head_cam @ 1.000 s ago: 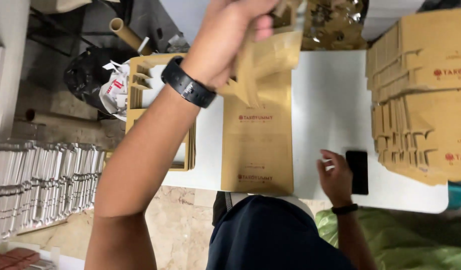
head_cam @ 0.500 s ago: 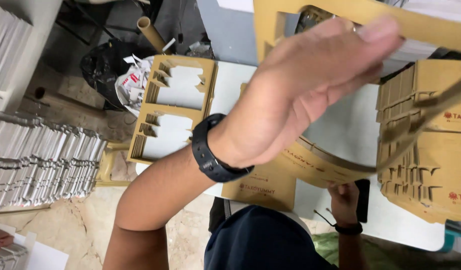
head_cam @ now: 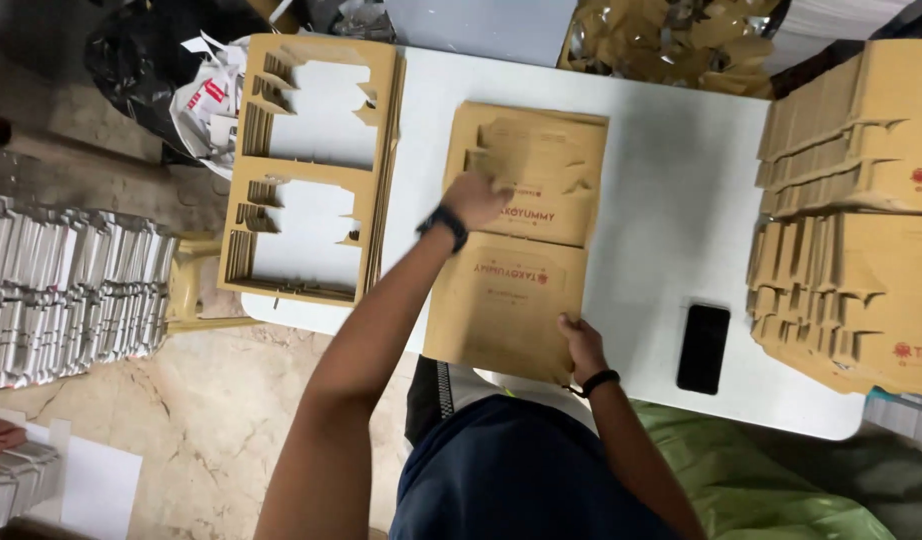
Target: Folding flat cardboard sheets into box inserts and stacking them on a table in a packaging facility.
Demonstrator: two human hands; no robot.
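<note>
left hand [head_cam: 478, 198] on cardboard sheet [head_cam: 521, 240]; right hand [head_cam: 582, 343] grips its corner

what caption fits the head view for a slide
Left hand and right hand press a die-cut cardboard sheet on a white table, beside a phone.

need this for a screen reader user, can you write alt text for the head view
Seen from above, a person's left hand presses on a stack of brown die-cut cardboard sheets on a white table, the right hand gripping its near edge. Punched-out cardboard frames lie left; a black phone right.
</note>
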